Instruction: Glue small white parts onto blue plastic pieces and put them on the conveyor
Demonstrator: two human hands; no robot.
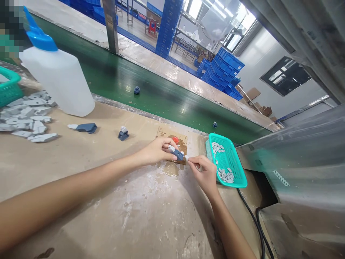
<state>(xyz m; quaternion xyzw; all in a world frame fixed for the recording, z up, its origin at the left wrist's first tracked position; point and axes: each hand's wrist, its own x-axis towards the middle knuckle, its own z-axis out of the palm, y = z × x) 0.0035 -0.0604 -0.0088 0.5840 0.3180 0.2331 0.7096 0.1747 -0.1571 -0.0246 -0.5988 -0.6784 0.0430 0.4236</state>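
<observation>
My left hand (pixel 159 151) grips a dark blue-grey plastic part (pixel 177 154) with a pale grey piece at its upper end. Close to that part's lower right end, my right hand (pixel 203 172) pinches a small white piece (pixel 186 157) between thumb and fingertips. Whether the two touch, I cannot tell. Beneath and behind them lies a wet brown board (pixel 183 141) with a red round cap or dish (pixel 175 140) on it. Left of my hands, a similar blue-grey part (pixel 86 127) and a short upright blue-grey part (pixel 123 133) rest on the table.
A green basket (pixel 241 169) with small white pieces stands at right. At left are a white squeeze bottle (pixel 61 79), a pile of grey pieces (pixel 27 115) and another green basket (pixel 10 86). Small parts sit on the green conveyor belt (pixel 169 97) behind. Black cables (pixel 250 212) run at right.
</observation>
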